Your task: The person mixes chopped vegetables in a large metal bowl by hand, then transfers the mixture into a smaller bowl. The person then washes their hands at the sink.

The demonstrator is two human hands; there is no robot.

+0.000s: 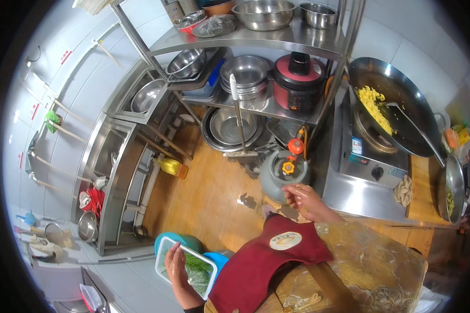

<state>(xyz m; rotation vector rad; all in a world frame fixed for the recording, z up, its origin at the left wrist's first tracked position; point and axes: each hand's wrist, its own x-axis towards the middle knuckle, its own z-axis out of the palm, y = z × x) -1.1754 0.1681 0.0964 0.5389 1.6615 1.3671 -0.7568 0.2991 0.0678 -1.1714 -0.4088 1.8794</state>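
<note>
My left hand (176, 268) is raised at the lower left with its fingers stretched out and nothing in them. Behind and below it is a white-rimmed basket (210, 278) of long green vegetables (195, 262), partly in a clear bag. My right hand (309, 202) hovers in front of me with loosely bent, parted fingers, and no object shows in it. Nearest to it stands a grey gas cylinder (275, 175) with an orange valve knob (288, 168). A dark red apron (261, 266) and a brown patterned garment lie below my hands.
On the right, a wok (428, 112) with yellow scrambled egg (373, 107) and a ladle (415, 125) tilts on a gas stove (373, 164). Ahead, a steel rack (292, 41) holds bowls and a red pressure cooker (298, 83). Steel sinks (107, 151) line the left wall; a broom (238, 115) stands ahead.
</note>
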